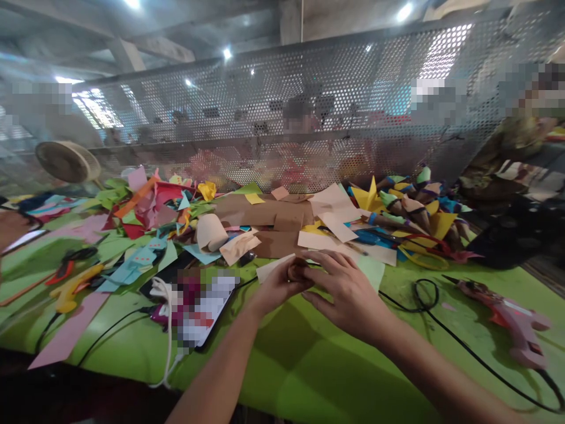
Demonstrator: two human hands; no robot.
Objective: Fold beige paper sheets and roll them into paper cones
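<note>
My left hand (pixel 282 287) is closed around a small brown piece (pixel 298 270), mostly hidden by the fingers, so its kind is unclear. Reaching in from the right, my right hand (pixel 342 288) has its fingertips at that piece, thumb and fingers apart. A cream paper strip (pixel 270 270) shows just behind my left hand. Both hands hover over the green tabletop (pixel 282 359). Right of them lies a pink glue gun (pixel 507 321) with a black cord. To the left is a phone (pixel 214 309), partly blurred, beside a purple plug (pixel 161 315) and white cable.
Brown card sheets (pixel 265 212) and cream paper (pixel 333 203) lie behind my hands. Decorated paper cones (pixel 415 212) are heaped at right, coloured scraps (pixel 150 200) at left. A yellow glue gun (pixel 73 288) and a perforated metal screen (pixel 265 129) are also there. Another person's hand (pixel 13 227) shows far left.
</note>
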